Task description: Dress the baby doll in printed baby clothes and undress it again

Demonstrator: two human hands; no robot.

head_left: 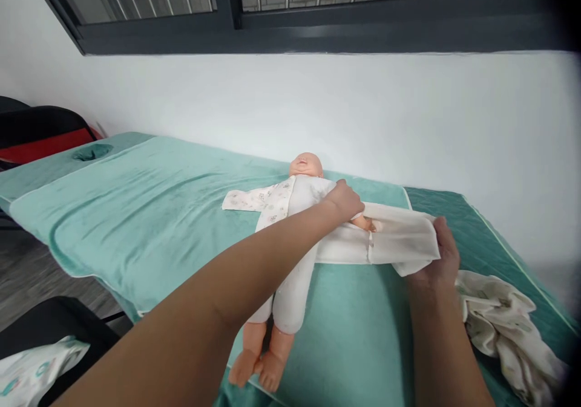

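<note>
the doll (pixel 290 301) lies face up on the bed (pixel 136 213); its long axis runs away from the wearer, feet near, head by the wall (pixel 204 104), with a slight lean to the right toward the head; both hands are on the right side of that axis, so the left forearm has to cross over the doll's body to get there.

the relation that counts, i judge, is a crosswise line: the doll's arm (pixel 365 222) and the pale flap (pixel 399 240) of its shirt (pixel 276 201) both point off to the right, across the body; the arm lies over the flap, its small fingers showing between the 2 hands; the left hand (pixel 345 200) is at the body end and nearer to the arm; the right hand (pixel 438 262) is at the far end, past the doll's fingers and apart from them.

the left hand is closed, fingers curled around the arm, though its underside is hidden; the right hand is pinched on the outer edge of the flap, thumb on top, holding it spread; whether that end is sleeve or front panel i cannot tell.

on the other side, a printed sleeve (pixel 245 199) lies straight out to the left, no hand near; a crumpled cloth (pixel 499 319) is just beside the right forearm.
</note>
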